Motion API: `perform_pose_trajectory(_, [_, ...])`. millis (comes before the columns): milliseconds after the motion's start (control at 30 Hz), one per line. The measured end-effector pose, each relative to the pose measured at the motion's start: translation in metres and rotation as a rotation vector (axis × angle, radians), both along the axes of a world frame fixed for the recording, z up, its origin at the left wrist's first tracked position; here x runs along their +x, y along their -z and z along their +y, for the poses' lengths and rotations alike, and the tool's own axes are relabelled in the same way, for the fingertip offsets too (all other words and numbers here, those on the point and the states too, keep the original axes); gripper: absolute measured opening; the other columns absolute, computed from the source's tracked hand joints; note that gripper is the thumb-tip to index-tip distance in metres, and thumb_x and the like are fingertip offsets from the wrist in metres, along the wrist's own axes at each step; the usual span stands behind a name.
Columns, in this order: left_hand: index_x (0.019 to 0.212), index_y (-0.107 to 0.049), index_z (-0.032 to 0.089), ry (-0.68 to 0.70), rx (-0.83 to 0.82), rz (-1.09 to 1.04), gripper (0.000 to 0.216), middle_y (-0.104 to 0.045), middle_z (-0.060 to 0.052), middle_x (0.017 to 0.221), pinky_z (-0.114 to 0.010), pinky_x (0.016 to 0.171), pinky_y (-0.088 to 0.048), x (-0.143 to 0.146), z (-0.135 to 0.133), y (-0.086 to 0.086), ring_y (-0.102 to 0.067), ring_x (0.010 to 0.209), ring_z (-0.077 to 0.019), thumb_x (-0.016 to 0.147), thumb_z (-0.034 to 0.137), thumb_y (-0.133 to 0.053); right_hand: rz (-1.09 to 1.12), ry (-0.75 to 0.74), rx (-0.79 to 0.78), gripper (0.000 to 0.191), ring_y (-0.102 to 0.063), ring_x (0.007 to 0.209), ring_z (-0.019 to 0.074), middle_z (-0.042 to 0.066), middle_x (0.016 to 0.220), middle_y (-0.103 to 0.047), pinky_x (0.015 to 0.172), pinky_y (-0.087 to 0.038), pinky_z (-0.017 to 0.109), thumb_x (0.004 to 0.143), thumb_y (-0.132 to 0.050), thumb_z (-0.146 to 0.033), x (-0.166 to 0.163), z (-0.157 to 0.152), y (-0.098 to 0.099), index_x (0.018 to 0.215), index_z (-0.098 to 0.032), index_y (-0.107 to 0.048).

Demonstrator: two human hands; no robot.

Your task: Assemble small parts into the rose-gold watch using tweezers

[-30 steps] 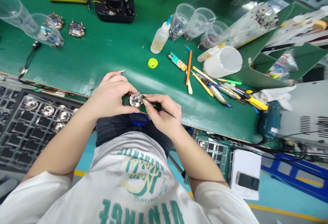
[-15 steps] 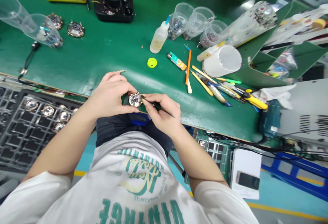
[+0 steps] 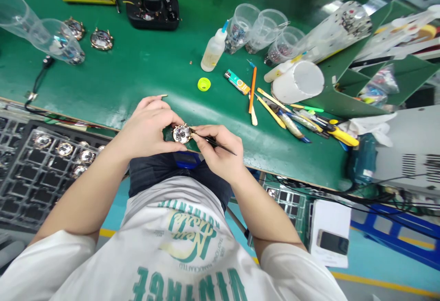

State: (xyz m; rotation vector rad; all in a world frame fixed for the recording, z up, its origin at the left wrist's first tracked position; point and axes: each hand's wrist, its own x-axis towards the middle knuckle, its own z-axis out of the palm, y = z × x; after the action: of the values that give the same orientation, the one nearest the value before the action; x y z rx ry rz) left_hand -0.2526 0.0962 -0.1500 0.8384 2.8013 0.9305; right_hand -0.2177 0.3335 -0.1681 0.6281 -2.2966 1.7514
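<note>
At the near edge of the green bench, my left hand (image 3: 151, 129) grips a strapless watch (image 3: 181, 134) between thumb and index finger. The watch has a gold-coloured case with its dial or movement side facing up. My right hand (image 3: 222, 149) pinches a pair of dark tweezers (image 3: 216, 143), whose tip reaches the right rim of the watch. Whether the tip touches a part inside cannot be made out. A small yellow-green cap (image 3: 204, 84) lies on the bench beyond my hands.
A dropper bottle (image 3: 213, 51), a lighter (image 3: 237, 82), several hand tools (image 3: 292, 122) and plastic cups (image 3: 270, 23) stand or lie to the right. At back left are a fan (image 3: 153, 12) and two watches (image 3: 101, 39). A watch tray (image 3: 44, 172) is at lower left.
My right hand and the rear end of the tweezers have shifted very slightly to the right. The left hand and the watch stay put.
</note>
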Motion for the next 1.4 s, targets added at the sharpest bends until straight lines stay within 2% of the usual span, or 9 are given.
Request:
perform_pose_trajectory(267, [0.106,-0.078,0.025,0.013,0.001,0.018,0.044,-0.072,-0.003,0.093,-0.057,0.126,-0.036,-0.0005,-0.0006,0.0004,-0.065,0.107,-0.028,0.083,0.062,-0.084,-0.054,-0.001,0.011,0.013,-0.083,0.101,0.0196,0.004,0.111,-0.085,0.092,-0.069,0.033,0.099,-0.076,-0.015,0.0013,-0.0003,0.0,0.107,-0.025,-0.074])
perform_pose_trajectory(533, [0.106,-0.078,0.025,0.012,0.013,0.031,0.045,-0.072,-0.003,0.093,-0.057,0.126,-0.036,-0.0002,-0.0004,0.0021,-0.065,0.105,-0.0277,0.083,0.062,-0.085,-0.076,0.009,-0.003,0.01,-0.083,0.098,0.0186,0.004,0.108,-0.085,0.09,-0.069,0.031,0.099,-0.076,-0.016,-0.0007,-0.001,-0.0017,0.105,-0.024,-0.074])
perform_pose_trajectory(700, [0.105,-0.078,0.026,0.012,0.009,0.033,0.044,-0.071,-0.002,0.093,-0.058,0.125,-0.036,-0.0005,-0.0012,0.0024,-0.066,0.106,-0.0281,0.081,0.062,-0.086,-0.047,-0.005,-0.023,0.013,-0.084,0.1,0.0195,0.004,0.109,-0.085,0.092,-0.07,0.033,0.099,-0.075,-0.013,-0.0008,-0.0002,-0.0014,0.105,-0.025,-0.074])
perform_pose_trajectory(900, [0.105,-0.077,0.026,0.013,0.008,0.048,0.041,-0.072,-0.002,0.093,-0.058,0.124,-0.038,0.0,-0.0003,0.0021,-0.066,0.105,-0.0279,0.083,0.061,-0.084,0.111,-0.092,0.004,0.021,-0.084,0.104,0.0216,0.005,0.106,-0.085,0.092,-0.071,0.036,0.096,-0.077,-0.01,0.0011,0.005,0.0019,0.109,-0.026,-0.073])
perform_pose_trajectory(1000, [0.104,-0.075,0.024,0.02,-0.008,0.07,0.046,-0.073,-0.004,0.097,-0.058,0.123,-0.039,0.0008,0.0009,0.0027,-0.067,0.107,-0.0296,0.084,0.066,-0.082,0.057,-0.034,-0.034,0.019,-0.084,0.102,0.022,0.007,0.108,-0.085,0.091,-0.071,0.036,0.096,-0.078,-0.013,0.004,0.0056,0.0019,0.109,-0.025,-0.072])
perform_pose_trajectory(1133, [0.124,-0.072,0.019,0.032,-0.018,0.128,0.067,-0.074,-0.012,0.12,-0.062,0.125,-0.036,0.0021,0.0015,0.0027,-0.063,0.123,-0.036,0.084,0.072,-0.078,-0.065,0.046,-0.086,0.013,-0.084,0.1,0.0213,0.006,0.109,-0.085,0.093,-0.071,0.037,0.097,-0.079,-0.018,0.0072,0.004,0.0009,0.106,-0.025,-0.072])
perform_pose_trajectory(1233, [0.14,-0.068,0.022,0.081,-0.043,0.138,0.059,-0.072,-0.012,0.129,-0.065,0.127,-0.032,0.0024,0.0004,0.0011,-0.061,0.128,-0.0354,0.093,0.057,-0.07,-0.091,0.042,-0.072,0.011,-0.083,0.099,0.0215,0.006,0.11,-0.084,0.093,-0.07,0.038,0.097,-0.079,-0.021,0.0078,0.0034,0.0009,0.106,-0.025,-0.072])
perform_pose_trajectory(1300, [0.137,-0.071,0.025,0.101,-0.058,0.132,0.049,-0.072,-0.009,0.126,-0.064,0.129,-0.03,0.002,-0.001,0.0005,-0.061,0.127,-0.0333,0.095,0.05,-0.066,-0.081,0.028,-0.049,0.011,-0.083,0.097,0.0206,0.006,0.109,-0.084,0.091,-0.07,0.037,0.098,-0.078,-0.021,0.0074,0.0033,0.001,0.106,-0.026,-0.072])
perform_pose_trajectory(1400, [0.132,-0.073,0.027,0.097,-0.039,0.117,0.046,-0.073,-0.007,0.122,-0.062,0.13,-0.031,0.0012,-0.0037,0.0018,-0.062,0.124,-0.0312,0.095,0.054,-0.069,-0.005,-0.005,0.009,0.01,-0.083,0.095,0.0191,0.004,0.104,-0.084,0.087,-0.07,0.033,0.098,-0.078,-0.021,0.006,0.003,0.0013,0.104,-0.026,-0.072])
